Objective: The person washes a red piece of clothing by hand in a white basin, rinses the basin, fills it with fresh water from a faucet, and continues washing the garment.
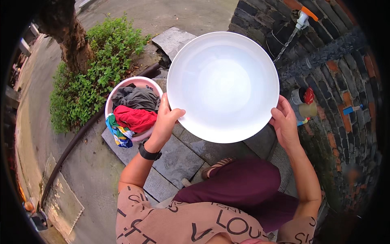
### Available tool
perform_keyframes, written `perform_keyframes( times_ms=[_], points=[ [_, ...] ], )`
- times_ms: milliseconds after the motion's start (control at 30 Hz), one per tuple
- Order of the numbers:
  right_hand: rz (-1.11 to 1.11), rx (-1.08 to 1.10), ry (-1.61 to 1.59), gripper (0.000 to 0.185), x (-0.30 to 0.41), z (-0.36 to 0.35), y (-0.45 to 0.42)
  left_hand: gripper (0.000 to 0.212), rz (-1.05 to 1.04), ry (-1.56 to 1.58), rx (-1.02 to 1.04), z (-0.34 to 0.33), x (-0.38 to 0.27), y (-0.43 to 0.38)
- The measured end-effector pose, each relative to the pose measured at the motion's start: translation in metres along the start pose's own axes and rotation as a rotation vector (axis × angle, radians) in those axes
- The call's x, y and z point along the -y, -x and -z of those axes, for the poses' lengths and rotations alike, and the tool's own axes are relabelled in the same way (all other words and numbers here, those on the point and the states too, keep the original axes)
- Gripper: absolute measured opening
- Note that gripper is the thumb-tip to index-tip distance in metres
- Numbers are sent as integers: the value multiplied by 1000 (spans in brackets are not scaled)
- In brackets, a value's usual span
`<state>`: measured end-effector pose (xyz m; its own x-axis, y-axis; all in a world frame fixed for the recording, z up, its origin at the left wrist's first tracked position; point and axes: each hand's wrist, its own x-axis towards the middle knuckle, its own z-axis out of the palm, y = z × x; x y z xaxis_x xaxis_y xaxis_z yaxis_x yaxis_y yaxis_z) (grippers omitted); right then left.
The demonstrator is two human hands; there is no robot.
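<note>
A round white basin (222, 122) is held up in front of me by its rim. My left hand (166, 117) grips its lower left edge, thumb over the rim, and a dark band circles that wrist. On the opposite side, my right hand (284, 120) clasps the lower right edge. The inside of the basin looks smooth and pale, without any clothes in it. Just left of my left hand, a pink tub (149, 81) stands on the paving. It holds a dark grey garment (135, 97), a red cloth (135, 117) and a multicoloured printed cloth (122, 134) draped over its rim.
On the brick wall (329, 79) at right, a white tap (302, 19) with an orange handle lets down what looks like water behind the basin. Containers (307, 109) and a blue brush (350, 109) are beside the wall. A dark pipe (76, 137), green plants (100, 58) and a tree trunk (71, 39) lie left.
</note>
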<state>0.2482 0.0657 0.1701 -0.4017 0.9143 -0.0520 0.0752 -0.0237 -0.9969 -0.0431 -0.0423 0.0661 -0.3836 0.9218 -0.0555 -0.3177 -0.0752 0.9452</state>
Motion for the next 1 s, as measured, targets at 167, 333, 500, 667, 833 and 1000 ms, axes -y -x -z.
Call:
perform_keyframes(
  times_ms=[167,333,500,667,833,1000],
  points=[
    [-71,-203,-88,57,-11,72,54,53,104,-125,156,-75,2,5],
    [-20,-391,357,53,-18,143,108,55,-21,-205,400,-146,11,3],
    [40,-559,713,52,-14,186,155,56,-35,-249,584,-218,31,-1],
    [-160,-800,343,41,-36,271,194,72,139,-242,892,-309,41,-5],
    [-350,-1080,269,38,-39,365,311,61,-8,-200,961,-340,68,0],
    [-584,-1397,152,43,-106,425,456,37,89,-417,703,-263,128,-15]
  ],
)
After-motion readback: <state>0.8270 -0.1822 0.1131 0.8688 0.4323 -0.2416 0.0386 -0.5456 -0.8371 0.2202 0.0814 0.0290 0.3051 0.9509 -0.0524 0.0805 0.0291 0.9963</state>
